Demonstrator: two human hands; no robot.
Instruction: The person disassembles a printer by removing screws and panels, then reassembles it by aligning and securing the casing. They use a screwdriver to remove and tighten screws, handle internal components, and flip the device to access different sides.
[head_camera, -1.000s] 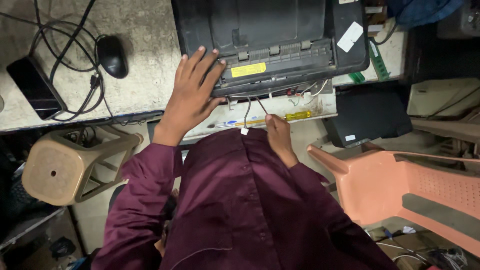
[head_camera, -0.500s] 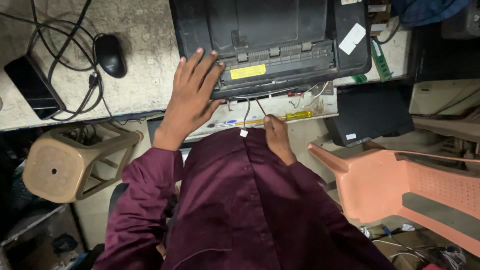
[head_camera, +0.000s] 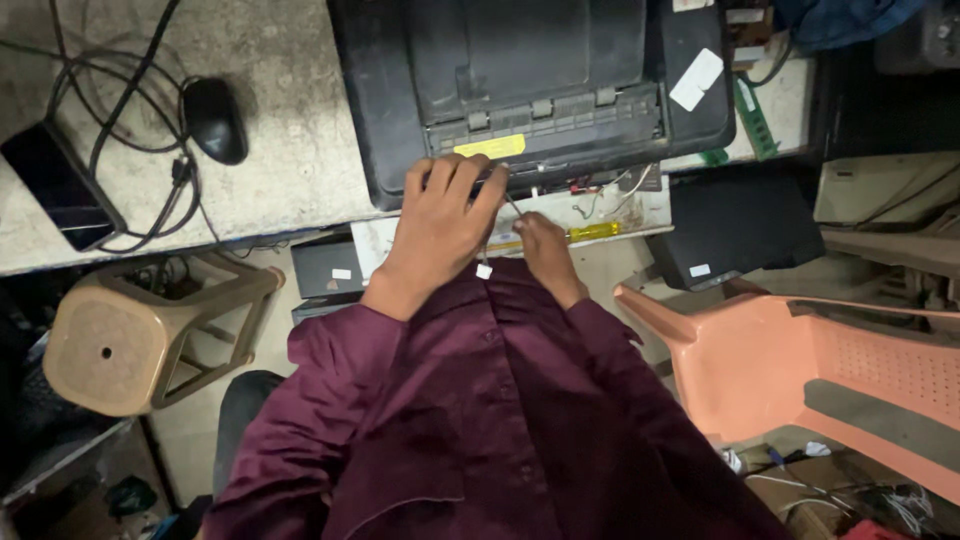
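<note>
The left hand (head_camera: 437, 222) lies flat, grip spread apart, on the front edge of the black printer (head_camera: 530, 90). Just right of it, the right hand (head_camera: 542, 245) has its grip closed on a thin wire (head_camera: 512, 205); a yellow screwdriver (head_camera: 590, 231) lies beside it on the counter (head_camera: 280, 180).

Cluttered electronics repair workshop: opened printer (head_camera: 530, 90), loose wires (head_camera: 610, 195), screwdriver (head_camera: 585, 232).

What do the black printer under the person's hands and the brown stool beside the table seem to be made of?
Black box-shaped printer: probably moulded plastic, matt and dusty, with ribbed seams and hinge tabs. Brown square stool: likely moulded plastic too, a smooth one-piece seat with a centre hole and a dull sheen. The left hand rests on the printer's front edge.
</note>
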